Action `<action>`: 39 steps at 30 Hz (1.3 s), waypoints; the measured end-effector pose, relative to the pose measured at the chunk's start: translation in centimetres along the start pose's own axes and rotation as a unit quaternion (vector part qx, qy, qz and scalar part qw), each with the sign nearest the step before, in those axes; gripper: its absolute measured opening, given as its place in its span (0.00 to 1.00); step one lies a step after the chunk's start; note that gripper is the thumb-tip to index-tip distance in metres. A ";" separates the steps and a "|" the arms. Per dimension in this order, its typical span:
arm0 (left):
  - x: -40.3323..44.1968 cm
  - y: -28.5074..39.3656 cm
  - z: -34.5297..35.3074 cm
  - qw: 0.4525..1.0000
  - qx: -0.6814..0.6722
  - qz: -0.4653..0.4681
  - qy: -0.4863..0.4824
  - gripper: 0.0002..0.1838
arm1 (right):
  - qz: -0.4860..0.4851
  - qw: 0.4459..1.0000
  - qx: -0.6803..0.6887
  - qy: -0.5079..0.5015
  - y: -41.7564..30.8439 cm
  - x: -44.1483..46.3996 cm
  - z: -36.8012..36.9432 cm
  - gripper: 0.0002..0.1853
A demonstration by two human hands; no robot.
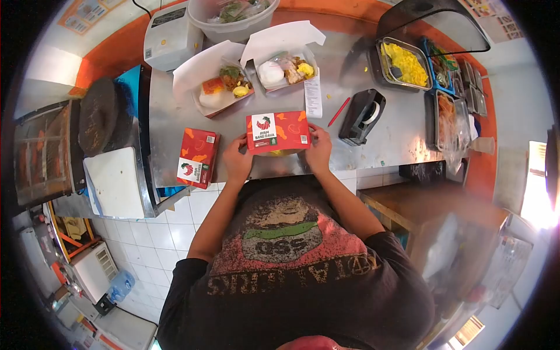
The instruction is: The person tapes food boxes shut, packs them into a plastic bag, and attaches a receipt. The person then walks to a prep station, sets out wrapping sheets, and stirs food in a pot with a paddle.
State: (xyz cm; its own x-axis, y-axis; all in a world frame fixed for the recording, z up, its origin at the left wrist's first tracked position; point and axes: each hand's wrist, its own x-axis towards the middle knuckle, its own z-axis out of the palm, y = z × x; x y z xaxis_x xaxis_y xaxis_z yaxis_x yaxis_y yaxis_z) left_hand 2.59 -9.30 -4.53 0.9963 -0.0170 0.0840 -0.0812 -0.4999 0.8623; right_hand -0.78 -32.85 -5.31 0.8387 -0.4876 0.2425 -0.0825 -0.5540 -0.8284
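Gripping one red box (291,129), my left hand (237,160) and right hand (318,150) close on its two sides, near the front edge of the steel counter (344,61). "AYAM BANG DAVA", it reads! One second carton (204,143), also red, sits by the front left corner. Two open boxes (186,74) (279,38) further back: white rice and yellow food in both. Toward the right edge, one metal tray (406,86) of yellow food; one red pen (339,112), one tape dispenser (363,116), one printed slip (313,96).
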 end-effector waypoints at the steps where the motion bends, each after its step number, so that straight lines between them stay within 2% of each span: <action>1: 0.3 -0.1 0.4 1.000 0.000 0.000 0.000 0.11 | -0.022 0.997 0.075 -0.007 0.0 0.2 0.2 0.11; 2: 0.5 -0.2 0.9 0.997 -0.069 -0.016 0.003 0.11 | -0.021 0.997 0.075 -0.008 0.1 0.4 0.0 0.11; 3: 0.4 -0.3 1.1 0.990 -0.138 -0.033 0.007 0.10 | 0.038 0.994 0.082 -0.054 -1.2 1.0 -0.8 0.12; 4: 0.6 1.4 0.3 0.990 -0.136 -0.035 0.006 0.10 | 0.097 0.986 0.090 -0.100 -2.2 1.6 -1.4 0.13; 6: 1.2 4.6 -1.6 0.990 -0.068 -0.121 -0.040 0.10 | 0.112 0.982 0.062 -0.141 -2.4 2.9 -2.6 0.14; 7: 1.1 4.6 -1.8 0.989 -0.066 -0.122 -0.041 0.10 | 0.128 0.975 0.032 -0.181 -2.6 3.1 -3.0 0.15; 10: 0.8 4.3 -2.0 0.986 -0.083 -0.133 -0.061 0.12 | 0.184 0.958 -0.020 -0.219 -3.7 3.3 -3.3 0.16; 11: 0.7 3.6 -1.7 0.989 -0.077 -0.110 -0.062 0.12 | 0.184 0.958 -0.019 -0.218 -3.4 3.2 -3.1 0.16; 16: 0.4 2.9 -1.3 0.995 -0.077 -0.053 -0.029 0.13 | 0.043 0.984 0.085 -0.151 -1.7 2.0 -2.6 0.17; 19: -0.1 3.2 -1.7 0.993 -0.057 -0.092 -0.053 0.14 | 0.076 0.978 0.094 -0.172 -1.1 1.9 -2.7 0.18; 23: -0.5 1.7 -1.3 0.997 -0.007 -0.048 -0.067 0.16 | 0.035 0.981 0.076 -0.175 -0.5 1.8 -2.4 0.15; 25: -0.5 2.3 -1.4 0.997 -0.006 -0.024 -0.077 0.19 | 0.121 0.965 0.148 -0.178 -1.2 1.5 -2.6 0.21; 26: -0.8 2.7 -1.2 0.995 -0.077 -0.024 -0.063 0.24 | 0.122 0.965 0.147 -0.178 -0.9 1.2 -2.8 0.21; 27: -1.0 3.2 -1.2 0.988 -0.148 -0.025 -0.048 0.30 | 0.032 0.972 0.095 -0.212 -0.6 1.0 -3.2 0.30; 28: -1.1 2.3 -1.4 0.988 -0.148 -0.027 -0.049 0.30 | -0.058 0.967 0.042 -0.245 -0.3 0.8 -3.6 0.39; 29: -1.1 0.8 -1.7 0.992 -0.051 0.064 -0.098 0.34 | -0.057 0.967 0.043 -0.247 0.0 0.6 -4.1 0.39; 30: -0.9 1.2 -2.2 0.976 0.046 0.153 -0.145 0.38 | -0.088 0.955 -0.012 -0.282 -0.4 0.5 -4.9 0.41; 32: -1.1 2.1 -3.2 0.974 0.037 0.150 -0.167 0.37 | -0.119 0.939 -0.066 -0.316 -0.2 0.7 -5.6 0.43; 34: -1.1 2.7 -3.7 0.971 0.028 0.145 -0.188 0.36 | -0.079 0.937 0.042 -0.338 0.7 0.9 -5.5 0.44; 36: -1.0 2.2 -3.8 0.968 0.023 0.107 -0.227 0.37 | -0.076 0.937 0.031 -0.339 1.6 0.9 -5.2 0.45; 39: -1.3 1.1 -2.6 0.976 0.037 0.129 -0.173 0.36 | -0.075 0.946 0.001 -0.317 2.6 0.6 -4.5 0.43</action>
State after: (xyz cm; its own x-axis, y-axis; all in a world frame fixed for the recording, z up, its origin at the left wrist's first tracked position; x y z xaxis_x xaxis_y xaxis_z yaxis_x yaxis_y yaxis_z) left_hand 1.15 -7.54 -2.42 0.8938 -0.4352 0.1083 -0.3404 -0.5011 0.7957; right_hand -2.93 -37.59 -5.02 0.9951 0.0989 0.0075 0.0641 -0.5827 -0.8102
